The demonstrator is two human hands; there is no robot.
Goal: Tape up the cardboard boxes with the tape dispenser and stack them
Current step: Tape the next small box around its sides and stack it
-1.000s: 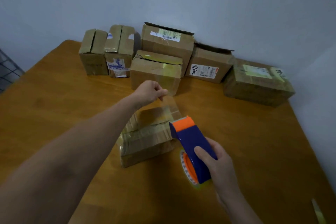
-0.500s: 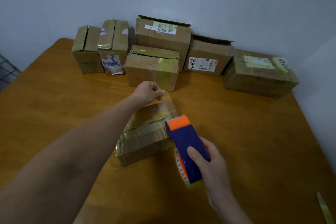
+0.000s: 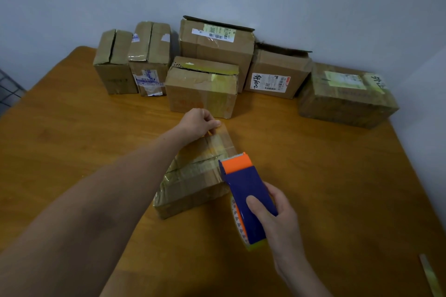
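Observation:
A flat cardboard box (image 3: 193,181), wrapped in old clear tape, lies on the wooden table (image 3: 337,176) in the middle. My right hand (image 3: 272,214) grips a blue and orange tape dispenser (image 3: 246,190) at the box's right side, its orange blade end pointing away from me. A strip of clear tape (image 3: 225,138) runs from the dispenser over the box's far end. My left hand (image 3: 199,122) pinches the free end of that strip above the far edge of the box.
Several cardboard boxes stand along the wall: two narrow ones (image 3: 113,62) (image 3: 149,55) at left, a low box (image 3: 202,87) in front of a tall one (image 3: 217,43), a labelled box (image 3: 277,72), a wide box (image 3: 347,94) at right. A tape scrap (image 3: 429,275) lies at the right edge.
The view has tilted slightly. The dispenser and my right hand drew a little toward me, and the tape strip between the two hands is longer.

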